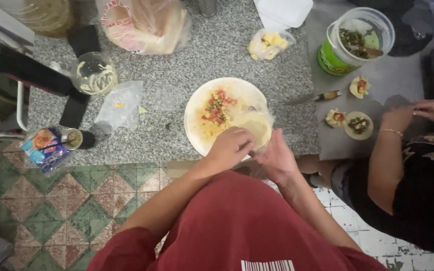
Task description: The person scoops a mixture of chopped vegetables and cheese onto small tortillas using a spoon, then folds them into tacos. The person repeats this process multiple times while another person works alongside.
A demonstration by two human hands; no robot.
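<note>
Together, both hands grip a round dough disc point(255, 126) at the white plate's point(197, 108) five o'clock edge: left hand point(231, 146) curled over it, right hand point(276, 159) pinching underneath. Chopped filling point(217, 107) sits mid-plate on the desk point(177, 55).

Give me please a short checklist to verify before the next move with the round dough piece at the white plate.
1. Both hands on the dough piece: left hand, right hand: ok.
2. Filling lies on the plate: ok.
3. Plate wholly on the counter: not ok, its near edge passes the counter edge.
4. Knife away from both hands: ok.
5. Other person's hand apart from the plate: ok.
6. Filling already inside the dough piece: cannot tell.
</note>
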